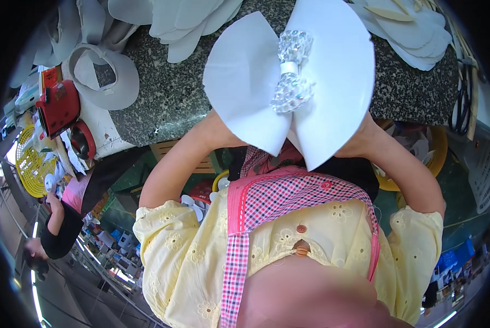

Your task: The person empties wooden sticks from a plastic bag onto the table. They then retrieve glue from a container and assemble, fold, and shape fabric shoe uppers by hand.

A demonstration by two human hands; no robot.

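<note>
The person's left hand and right hand are mostly covered by a white visor brim, which lies between them and extends forward of both. The fingers are hidden behind it, so one cannot tell how far either hand is open, or how firmly it has hold of the brim. On the brim, forward of the hands and between them, sits a shiny silver bow.

Ahead of the left hand, on the speckled stone tabletop, there is a pile of white flat pieces. Farther to the left of this hand stands a white sun visor, and beyond it a red case. Ahead and to the right of the right hand lie more white pieces; below the table edge, to its right, is a yellow basin.
</note>
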